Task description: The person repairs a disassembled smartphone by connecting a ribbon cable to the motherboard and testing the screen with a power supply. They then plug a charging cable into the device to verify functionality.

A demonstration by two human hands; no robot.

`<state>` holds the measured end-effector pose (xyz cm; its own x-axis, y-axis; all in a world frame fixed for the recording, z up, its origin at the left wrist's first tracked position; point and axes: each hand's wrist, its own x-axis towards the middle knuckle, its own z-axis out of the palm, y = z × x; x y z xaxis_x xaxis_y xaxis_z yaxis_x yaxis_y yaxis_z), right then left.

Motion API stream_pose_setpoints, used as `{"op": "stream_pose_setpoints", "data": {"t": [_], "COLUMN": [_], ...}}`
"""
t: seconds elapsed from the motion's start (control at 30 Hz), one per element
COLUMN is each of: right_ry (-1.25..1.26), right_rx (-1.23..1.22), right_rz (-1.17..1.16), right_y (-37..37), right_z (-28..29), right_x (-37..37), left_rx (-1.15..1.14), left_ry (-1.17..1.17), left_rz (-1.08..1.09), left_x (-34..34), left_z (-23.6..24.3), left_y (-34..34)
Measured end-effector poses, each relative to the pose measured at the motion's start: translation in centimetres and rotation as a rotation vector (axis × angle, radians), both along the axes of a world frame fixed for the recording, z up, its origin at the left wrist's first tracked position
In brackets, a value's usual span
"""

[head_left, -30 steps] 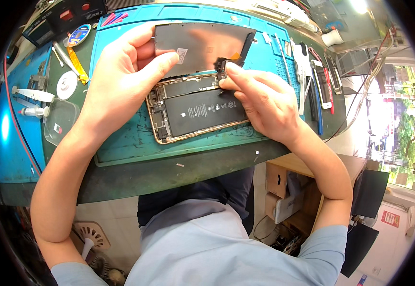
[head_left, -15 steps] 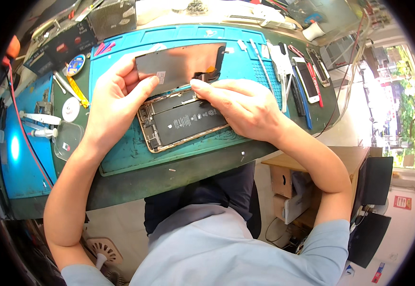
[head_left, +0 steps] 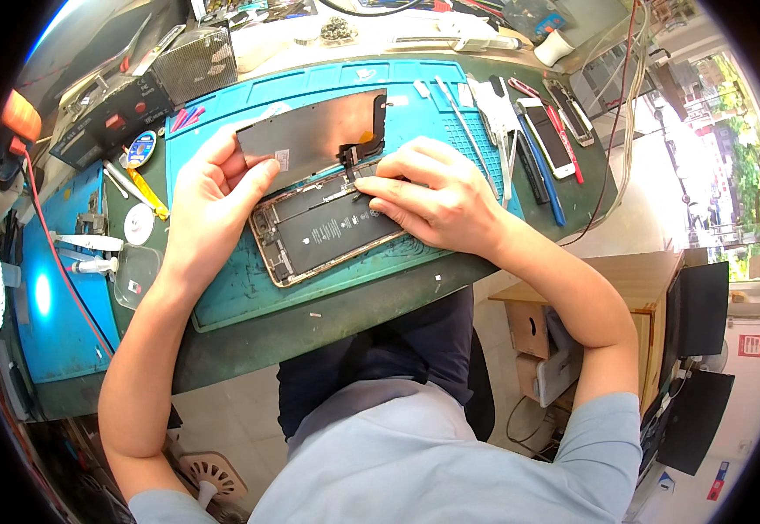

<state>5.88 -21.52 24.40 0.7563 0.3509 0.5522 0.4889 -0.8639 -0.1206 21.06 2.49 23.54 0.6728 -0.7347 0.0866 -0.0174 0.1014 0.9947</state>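
An opened phone body (head_left: 327,229) lies on the blue mat, its dark battery and inner parts facing up. Tilted up along its far edge is the phone screen (head_left: 310,140), with its metal-backed inner side toward me. My left hand (head_left: 223,179) pinches the left end of this screen between thumb and fingers. A black flex cable (head_left: 350,162) runs from the screen's right part down to the body. At the cable's lower end are the fingertips of my right hand (head_left: 428,196), bent and closed against the body's far edge; whatever lies between them is hidden.
The blue repair mat (head_left: 249,301) covers the dark green bench. Tweezers (head_left: 512,162), screwdrivers and a white-framed phone (head_left: 547,138) lie to the right. Syringes (head_left: 92,253), a clear dish (head_left: 135,275) and a solder spool (head_left: 140,148) are on the left, near a red cable (head_left: 52,236).
The right fingertips have shifted from the screen's lower edge down to the phone body by the flex cable, which now shows more. My left hand still holds the screen. The whole view has shifted slightly.
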Motion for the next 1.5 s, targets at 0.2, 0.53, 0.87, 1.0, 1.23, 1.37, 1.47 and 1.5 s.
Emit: {"op": "stream_pose_setpoints", "data": {"t": [0.2,0.53,0.87,1.0,1.23,1.37,1.47,1.5], "right_ry": [-0.020,-0.040,0.033,0.008,-0.109,-0.137,-0.127,-0.134], "right_rx": [-0.012,0.002,0.070,0.168,0.173,0.199,0.236,0.241], "right_rz": [0.014,0.034,-0.166,-0.241,-0.288,-0.345,-0.380,-0.391], "right_y": [-0.1,-0.3,-1.0,-1.4,-0.8,-0.2,0.0,-0.2], "right_z": [-0.1,-0.3,0.4,-0.3,-0.8,-0.9,-0.9,-1.0], "right_x": [0.0,0.2,-4.4,-3.7,-4.7,-5.9,-6.5,-6.4], "left_rx": [-0.001,-0.028,0.120,0.117,0.139,0.086,0.139,0.200], "left_ry": [-0.003,0.008,-0.052,-0.074,-0.288,-0.310,-0.375,-0.421], "left_rz": [-0.001,-0.014,-0.024,-0.054,-0.067,-0.016,0.050,0.077], "left_x": [-0.1,0.1,0.6,0.9,0.2,0.2,0.5,0.7], "left_z": [0.0,0.0,0.0,0.4,0.3,0.5,0.5,0.4], "left_y": [0.0,0.2,0.9,1.0,1.3,0.6,0.6,0.5]}}
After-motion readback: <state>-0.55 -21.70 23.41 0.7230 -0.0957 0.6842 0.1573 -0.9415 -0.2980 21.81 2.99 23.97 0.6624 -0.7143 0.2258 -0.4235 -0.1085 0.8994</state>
